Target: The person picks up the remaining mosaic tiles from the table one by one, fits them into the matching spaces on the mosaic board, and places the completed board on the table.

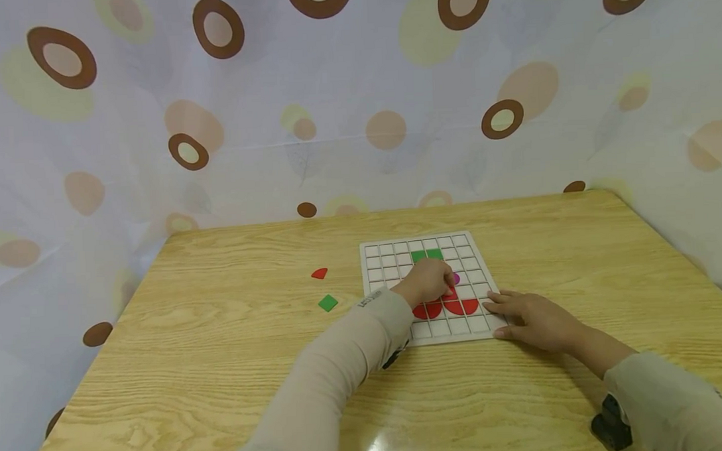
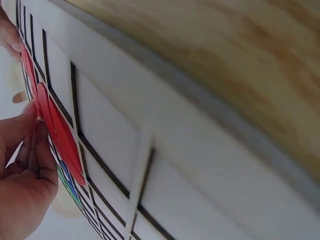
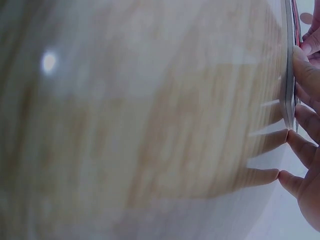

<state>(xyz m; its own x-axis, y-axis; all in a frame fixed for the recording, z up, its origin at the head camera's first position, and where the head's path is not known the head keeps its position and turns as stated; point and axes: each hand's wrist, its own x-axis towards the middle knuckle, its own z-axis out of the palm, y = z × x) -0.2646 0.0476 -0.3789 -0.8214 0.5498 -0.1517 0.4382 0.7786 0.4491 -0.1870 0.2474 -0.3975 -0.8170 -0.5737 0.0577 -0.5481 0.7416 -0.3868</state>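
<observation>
A white grid board [image 1: 441, 328] lies on the table, with several red pieces [image 1: 462, 306] in its lower cells. Two green squares [image 1: 427, 255] sit near its top, and a round-edged purple piece [image 1: 456, 278] shows beside my left fingers. My left hand [image 1: 425, 281] reaches over the middle of the board. Its thumb and fingertips pinch a small red piece [image 2: 37, 106] close against the grid; the fingers partly cover it. My right hand [image 1: 534, 320] rests at the board's lower right edge, fingers spread, their tips touching the edge and the table.
Left of the board, a red quarter-circle piece [image 1: 319, 273] and a green square piece [image 1: 328, 303] lie loose on the wooden table [image 1: 221, 336]. Behind the table hangs a white cloth [image 1: 341, 160] with brown and yellow circles. My left sleeve passes over the board's lower left corner.
</observation>
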